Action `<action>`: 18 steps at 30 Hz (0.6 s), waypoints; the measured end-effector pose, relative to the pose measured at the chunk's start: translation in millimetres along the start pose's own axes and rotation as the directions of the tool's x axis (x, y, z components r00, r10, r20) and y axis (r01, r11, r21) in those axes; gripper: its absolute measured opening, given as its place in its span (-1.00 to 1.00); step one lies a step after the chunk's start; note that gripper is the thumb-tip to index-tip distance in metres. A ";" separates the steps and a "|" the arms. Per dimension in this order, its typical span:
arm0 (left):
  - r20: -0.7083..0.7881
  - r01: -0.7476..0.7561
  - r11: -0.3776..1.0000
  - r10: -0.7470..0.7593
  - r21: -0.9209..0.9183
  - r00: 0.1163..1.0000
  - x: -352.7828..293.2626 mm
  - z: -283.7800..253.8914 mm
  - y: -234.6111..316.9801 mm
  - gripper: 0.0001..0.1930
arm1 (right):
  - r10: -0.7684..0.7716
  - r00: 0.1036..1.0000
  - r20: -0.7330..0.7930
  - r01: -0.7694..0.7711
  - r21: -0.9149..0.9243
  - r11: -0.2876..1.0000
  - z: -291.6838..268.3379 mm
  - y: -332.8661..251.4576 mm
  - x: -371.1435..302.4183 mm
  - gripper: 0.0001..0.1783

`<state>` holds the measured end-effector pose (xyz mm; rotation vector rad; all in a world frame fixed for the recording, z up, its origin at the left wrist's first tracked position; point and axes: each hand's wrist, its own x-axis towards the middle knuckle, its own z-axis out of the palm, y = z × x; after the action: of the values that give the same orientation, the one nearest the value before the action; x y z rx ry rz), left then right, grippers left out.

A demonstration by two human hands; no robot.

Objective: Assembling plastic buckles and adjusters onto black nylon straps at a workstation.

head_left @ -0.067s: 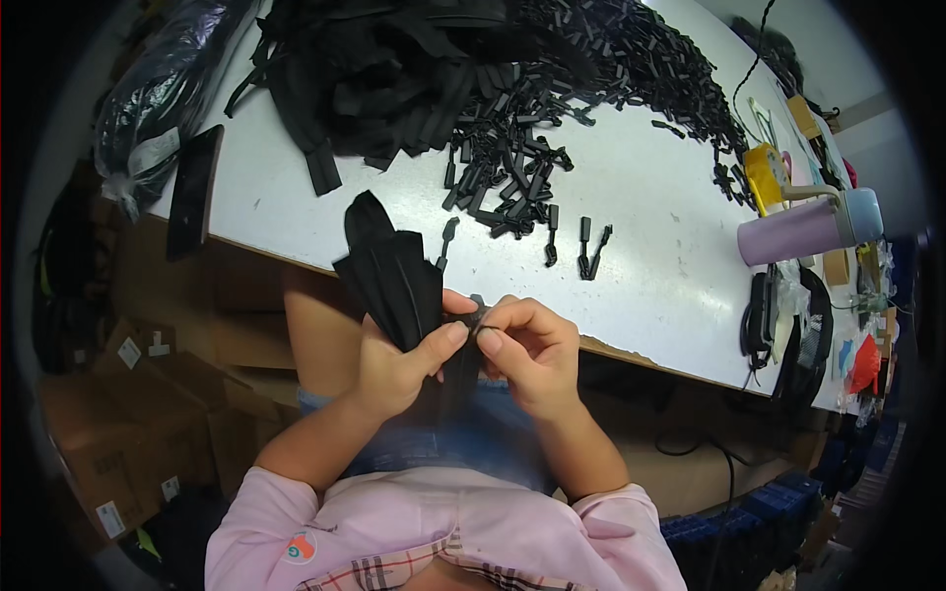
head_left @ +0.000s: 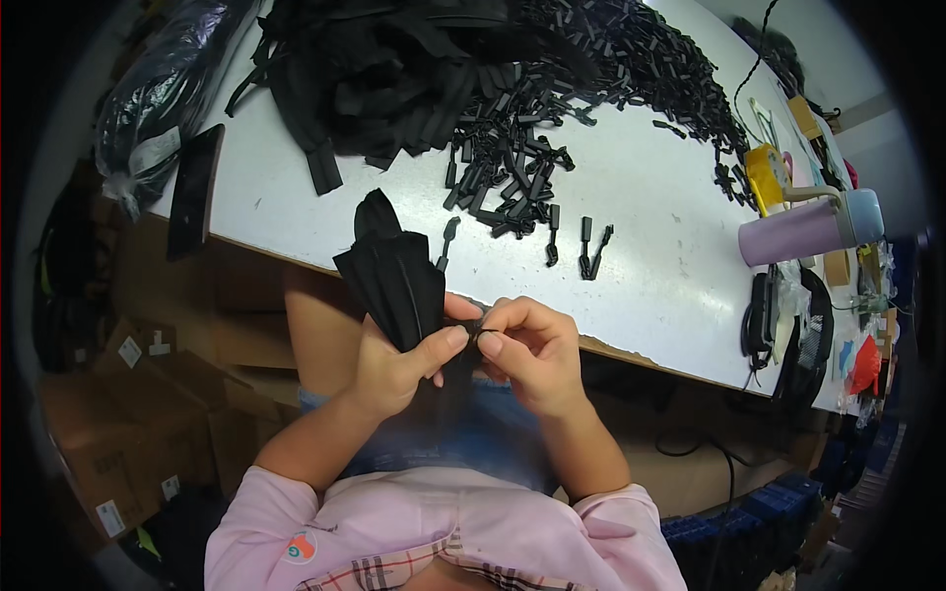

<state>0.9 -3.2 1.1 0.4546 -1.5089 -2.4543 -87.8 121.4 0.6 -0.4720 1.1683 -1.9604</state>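
My left hand [head_left: 399,364] is closed round a folded bundle of black zipper tapes [head_left: 389,281], whose ends fan up beyond the thumb. Its thumb and forefinger also pinch a dark piece at the fingertips. There my right hand [head_left: 532,355] meets it, thumb and forefinger pressed together on a small black zipper pull [head_left: 477,329], mostly hidden by the fingers. A black strip hangs below the fingertips over my lap. Just past the hands, loose zipper pulls lie on the white table: one [head_left: 447,243] beside the bundle, another [head_left: 552,236] farther right, and a pair [head_left: 591,246].
Beyond lie a heap of black tapes [head_left: 384,89] and a large spread of zipper pulls [head_left: 631,49]. A lilac bottle [head_left: 793,231] and yellow tape roll [head_left: 764,172] stand at the right. Cardboard boxes [head_left: 118,433] are at the lower left. The table's front edge [head_left: 631,355] is chipped.
The bundle in my left hand has tilted very slightly to the right. A greyish tip that stuck up between my fingertips has dropped lower, and the fingers have closed in a little.
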 end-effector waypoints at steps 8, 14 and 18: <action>-0.015 -0.033 0.992 0.035 0.119 0.999 0.3 11.1 4.9 -0.81 | 0.032 0.998 -0.057 -0.036 -0.065 0.997 5.2 -4.2 -3.5 -0.93; -0.062 -0.088 0.987 0.097 0.133 0.993 0.1 10.6 1.5 -0.84 | -0.210 0.974 -0.083 0.162 -0.392 0.906 4.1 10.8 -6.7 -0.94; -0.042 -0.085 0.981 0.093 0.173 0.995 0.6 8.9 3.6 -0.85 | -0.081 0.996 -0.033 0.063 -0.370 0.927 -1.3 11.5 -7.3 -0.90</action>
<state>-2.9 2.3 8.1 0.4644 -1.6895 -2.2394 -79.2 124.8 -9.5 -0.6728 1.5814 -1.8223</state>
